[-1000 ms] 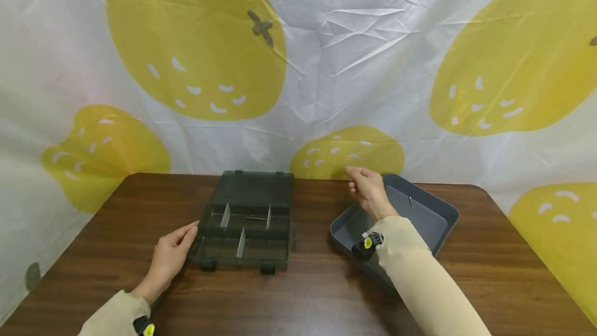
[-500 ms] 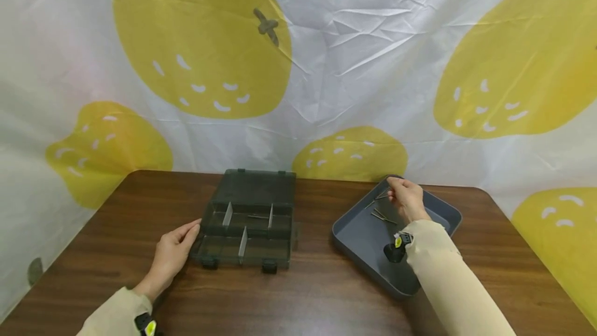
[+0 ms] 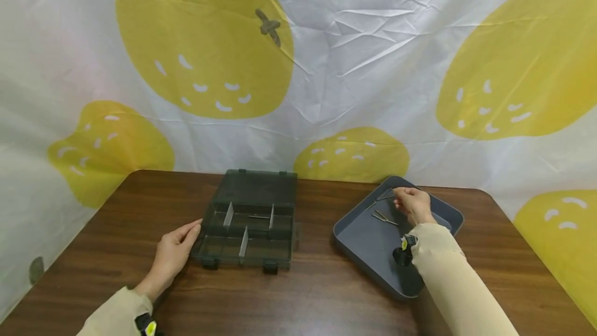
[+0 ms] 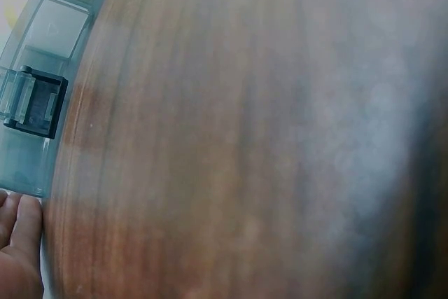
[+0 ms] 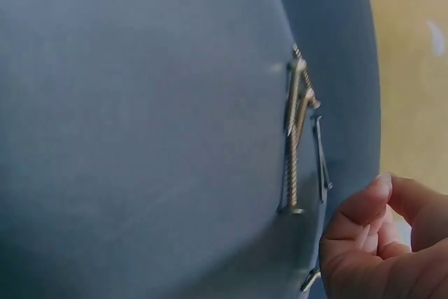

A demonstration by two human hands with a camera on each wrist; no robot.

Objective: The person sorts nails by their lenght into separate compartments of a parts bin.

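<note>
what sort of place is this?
Probably a makeshift tabletop filming or sorting setup, not a full workshop: a wood-look table backed by a fruit-print cloth, with just a divided case and a tray of screws on it.

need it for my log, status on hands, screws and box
Left hand at left side of box. Right hand over tray, fingertips together. Screws loose in tray. No visible obstruction.
</note>
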